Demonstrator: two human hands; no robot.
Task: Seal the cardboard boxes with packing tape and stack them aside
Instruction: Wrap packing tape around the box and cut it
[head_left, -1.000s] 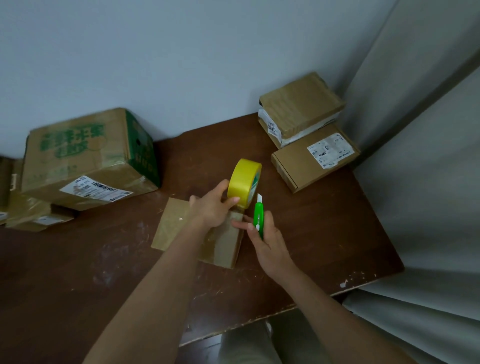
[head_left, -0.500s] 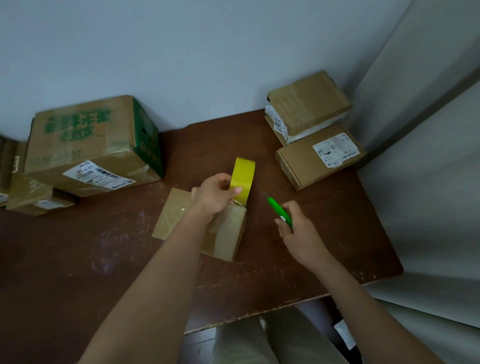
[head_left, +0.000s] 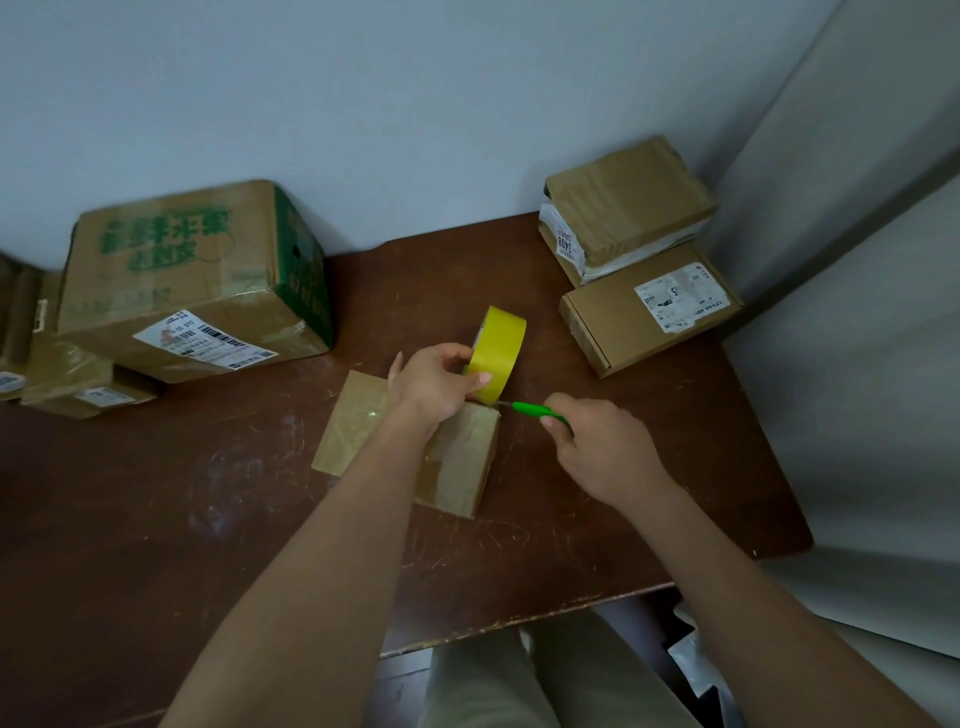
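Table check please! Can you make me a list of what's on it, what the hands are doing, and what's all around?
Surface: brown table, scratched and scuffed.
Job's things: small cardboard box lies flat mid-table; yellow tape roll stands on edge at its far corner; green cutter points at the tape below the roll.
Clutter: big box with green print far left, smaller boxes beside it; two labelled boxes stacked far right.
Hands: left hand grips the tape roll; right hand holds the cutter.
Cables: nothing seen.
Surroundings: pale wall behind; grey panels to the right.
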